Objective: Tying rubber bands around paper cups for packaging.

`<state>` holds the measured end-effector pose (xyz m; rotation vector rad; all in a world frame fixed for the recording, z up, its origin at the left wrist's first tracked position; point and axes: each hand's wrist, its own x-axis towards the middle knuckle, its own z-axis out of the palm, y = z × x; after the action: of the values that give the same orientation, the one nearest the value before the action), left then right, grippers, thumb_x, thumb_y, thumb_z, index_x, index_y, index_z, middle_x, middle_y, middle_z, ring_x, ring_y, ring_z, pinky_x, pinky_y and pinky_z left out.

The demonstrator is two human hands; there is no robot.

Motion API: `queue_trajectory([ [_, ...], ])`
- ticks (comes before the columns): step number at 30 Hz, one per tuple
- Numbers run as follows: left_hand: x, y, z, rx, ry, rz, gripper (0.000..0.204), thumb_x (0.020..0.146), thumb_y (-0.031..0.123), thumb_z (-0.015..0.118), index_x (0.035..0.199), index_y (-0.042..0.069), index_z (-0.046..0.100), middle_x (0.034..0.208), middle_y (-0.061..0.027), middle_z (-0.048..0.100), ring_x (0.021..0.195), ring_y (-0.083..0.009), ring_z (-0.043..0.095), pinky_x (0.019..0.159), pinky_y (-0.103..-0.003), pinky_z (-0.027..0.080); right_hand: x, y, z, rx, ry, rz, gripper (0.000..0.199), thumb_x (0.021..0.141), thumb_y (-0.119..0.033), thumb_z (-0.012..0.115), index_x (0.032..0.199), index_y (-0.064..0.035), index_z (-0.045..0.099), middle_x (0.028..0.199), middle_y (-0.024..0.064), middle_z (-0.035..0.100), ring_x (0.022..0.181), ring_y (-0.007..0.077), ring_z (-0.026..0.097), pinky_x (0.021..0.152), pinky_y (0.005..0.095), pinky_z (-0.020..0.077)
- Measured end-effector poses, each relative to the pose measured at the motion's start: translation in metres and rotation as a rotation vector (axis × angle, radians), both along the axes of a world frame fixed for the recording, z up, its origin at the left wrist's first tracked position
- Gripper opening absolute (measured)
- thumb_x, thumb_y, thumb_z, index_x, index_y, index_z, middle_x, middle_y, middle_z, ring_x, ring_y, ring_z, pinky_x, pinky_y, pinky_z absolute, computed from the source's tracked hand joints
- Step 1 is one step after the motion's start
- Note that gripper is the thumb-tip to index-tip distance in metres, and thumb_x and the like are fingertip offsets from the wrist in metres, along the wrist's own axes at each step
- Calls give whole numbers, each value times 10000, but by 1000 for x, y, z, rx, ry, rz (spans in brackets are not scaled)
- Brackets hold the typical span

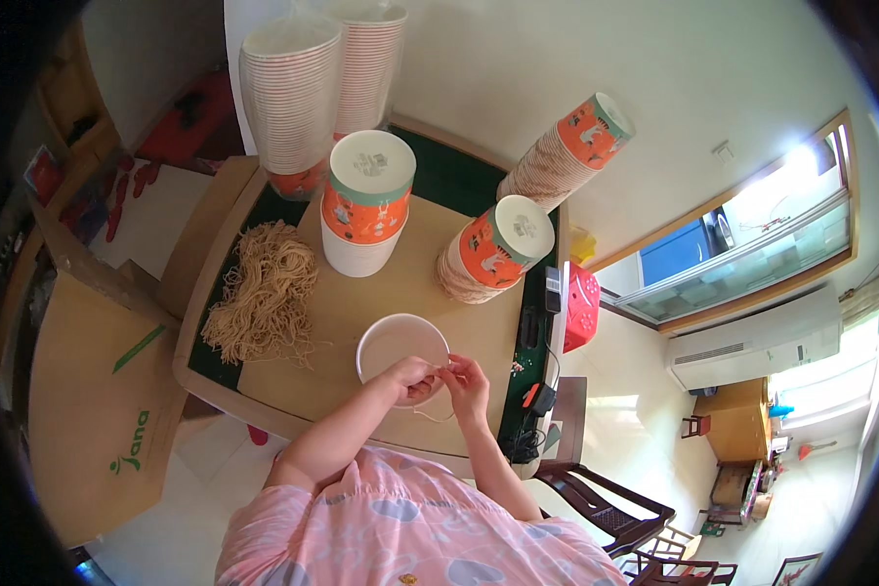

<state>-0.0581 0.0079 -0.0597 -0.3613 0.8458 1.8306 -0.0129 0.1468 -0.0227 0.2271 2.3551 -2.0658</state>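
A white paper bucket [381,344] stands mouth up on the brown board in front of me. At its near right rim, my left hand [412,379] and my right hand [467,385] meet with fingertips pinched together. A thin beige cord [434,418] hangs in a loop below them, its upper part between my fingers. The exact pinch point is covered by my fingers. To the left lies a loose heap of similar beige cords [262,288].
Behind the bucket stand upturned orange-and-white bucket stacks [369,210] [493,252], another stack [571,146] and bagged white stacks [293,93]. A cardboard box [98,410] flanks the table's left. A red basket [582,308], cables [527,444] and a dark chair [606,503] are at right.
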Motion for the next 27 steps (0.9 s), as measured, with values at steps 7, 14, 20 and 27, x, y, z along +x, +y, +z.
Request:
queue_trajectory([
  [7, 1, 6, 10, -315, 165, 46, 149, 826, 174, 629, 692, 112, 610, 517, 65, 379, 395, -46, 310, 367, -219, 220, 3, 15, -5, 149, 35, -62, 94, 815, -51, 642, 885, 12, 646, 778, 58, 656, 690, 103, 599, 673, 230, 486],
  [14, 1, 1, 10, -282, 216, 94, 143, 800, 144, 661, 702, 55, 606, 520, 51, 385, 399, -53, 312, 366, -234, 229, 4, 30, -2, 118, -11, -28, 43, 835, -32, 605, 866, -2, 609, 756, 7, 616, 681, 70, 544, 636, 204, 451],
  [20, 2, 0, 12, -308, 235, 76, 138, 804, 148, 659, 713, 57, 610, 515, 56, 384, 395, -50, 322, 362, -232, 240, 3, 26, 14, 144, 0, 59, 216, 798, -20, 648, 1000, -37, 576, 854, 33, 623, 761, 94, 588, 679, 221, 477],
  [27, 3, 1, 12, -305, 226, 78, 140, 804, 164, 657, 711, 68, 615, 513, 55, 392, 392, -49, 325, 360, -228, 244, 3, 26, 24, 310, -7, 245, 300, 763, -24, 683, 1048, -41, 591, 826, 48, 639, 759, 111, 615, 683, 236, 496],
])
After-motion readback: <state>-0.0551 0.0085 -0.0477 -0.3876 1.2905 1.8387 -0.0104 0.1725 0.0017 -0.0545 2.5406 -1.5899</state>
